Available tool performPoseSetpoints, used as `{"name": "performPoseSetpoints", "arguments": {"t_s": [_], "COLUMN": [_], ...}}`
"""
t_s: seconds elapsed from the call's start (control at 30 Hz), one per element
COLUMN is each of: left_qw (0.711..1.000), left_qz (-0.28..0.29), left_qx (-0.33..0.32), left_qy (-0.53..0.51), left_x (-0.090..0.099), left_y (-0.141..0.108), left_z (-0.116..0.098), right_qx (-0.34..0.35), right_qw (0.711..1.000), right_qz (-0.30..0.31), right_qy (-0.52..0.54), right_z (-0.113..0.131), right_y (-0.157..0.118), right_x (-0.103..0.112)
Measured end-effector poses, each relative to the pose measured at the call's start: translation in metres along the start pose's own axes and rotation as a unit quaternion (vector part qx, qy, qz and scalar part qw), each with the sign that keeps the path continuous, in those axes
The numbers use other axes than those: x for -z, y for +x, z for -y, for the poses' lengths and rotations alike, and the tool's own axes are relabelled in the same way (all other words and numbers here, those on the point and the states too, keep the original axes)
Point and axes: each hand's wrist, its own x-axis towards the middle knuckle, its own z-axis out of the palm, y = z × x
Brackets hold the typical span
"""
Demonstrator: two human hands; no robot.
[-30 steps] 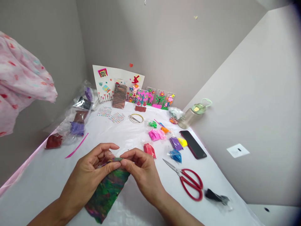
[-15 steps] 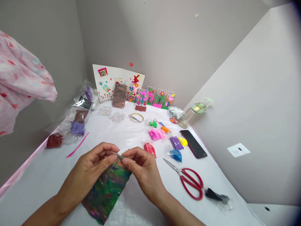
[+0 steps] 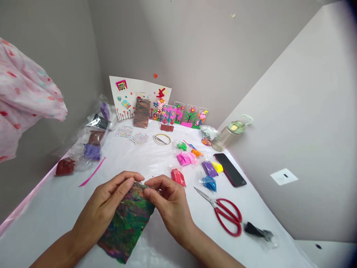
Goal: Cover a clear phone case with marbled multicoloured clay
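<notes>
A thin, multicoloured sheet, mostly dark green with orange and purple streaks, hangs tilted between my hands above the white table. My left hand pinches its upper left edge, thumb lying near the top corner. At the upper right corner, my right hand grips the sheet between thumb and fingers. The fingertips of both hands are close together along the top edge, where a greyish strip shows. What lies behind the sheet is hidden.
Red-handled scissors and a black packet lie right of my hands. Beyond are bagged coloured clay, a phone and a bottle. More bags line the left edge; decorated panels stand behind.
My left thumb has moved up and left along the top edge, uncovering more of the sheet's upper part. My right hand still pinches the corner.
</notes>
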Motion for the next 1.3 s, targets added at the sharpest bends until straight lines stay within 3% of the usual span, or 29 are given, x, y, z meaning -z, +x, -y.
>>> {"name": "performPoseSetpoints", "arguments": {"t_s": [0.27, 0.5, 0.63, 0.93, 1.13, 1.3], "left_qw": [0.999, 0.998, 0.995, 0.997, 0.993, 0.998], "left_qz": [-0.003, 0.008, -0.001, -0.012, -0.021, -0.015], "left_qx": [-0.004, -0.046, -0.068, -0.06, -0.053, -0.042], "left_qy": [0.038, 0.044, 0.076, 0.052, 0.101, 0.042], "left_x": [-0.006, 0.006, 0.011, 0.013, 0.01, 0.01], "left_y": [-0.003, 0.002, 0.002, 0.003, 0.002, 0.006], "left_z": [-0.004, -0.003, -0.003, -0.003, -0.003, 0.0], "right_qx": [-0.003, -0.053, -0.048, -0.02, -0.034, -0.022], "right_qw": [1.0, 0.995, 0.997, 0.999, 0.998, 0.998], "right_qz": [0.013, 0.029, 0.042, 0.027, 0.026, 0.004], "right_qy": [0.016, 0.079, 0.05, 0.037, 0.045, 0.052], "right_z": [0.004, 0.01, 0.016, 0.015, 0.016, 0.016], "right_y": [-0.002, 0.003, 0.004, 0.002, 0.002, 0.004], "right_x": [-0.001, 0.003, 0.008, 0.007, 0.006, 0.008]}}
